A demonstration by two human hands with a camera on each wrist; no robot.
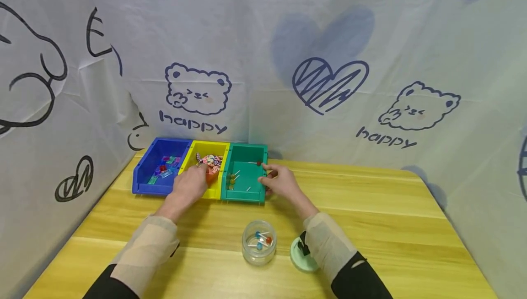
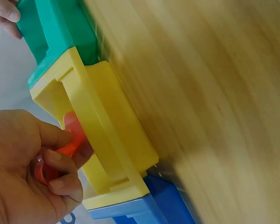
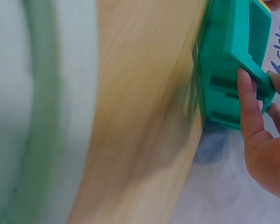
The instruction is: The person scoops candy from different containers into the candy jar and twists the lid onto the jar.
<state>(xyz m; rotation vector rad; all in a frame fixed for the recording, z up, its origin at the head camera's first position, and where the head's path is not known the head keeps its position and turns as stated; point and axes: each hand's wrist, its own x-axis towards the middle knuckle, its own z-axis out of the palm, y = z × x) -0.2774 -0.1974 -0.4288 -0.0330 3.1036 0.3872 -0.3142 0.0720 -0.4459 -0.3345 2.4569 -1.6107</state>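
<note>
My left hand is over the front of the yellow bin. Its curled fingers grip an orange-red plastic piece, seemingly a scoop, whose lower end dips behind the bin's front wall. Swirl-patterned candies lie beyond it in the same bin. At the green bin, my right hand pinches the right side wall between thumb and fingers, as the right wrist view shows. Inside that bin are a red lollipop near the right wall and several amber lollipops along the left.
A blue bin with small colourful pieces adjoins the yellow one on the left. Nearer me stand a clear jar holding blue and red lollipops and, partly under my right forearm, a pale green lid. Printed cloth hangs behind the table.
</note>
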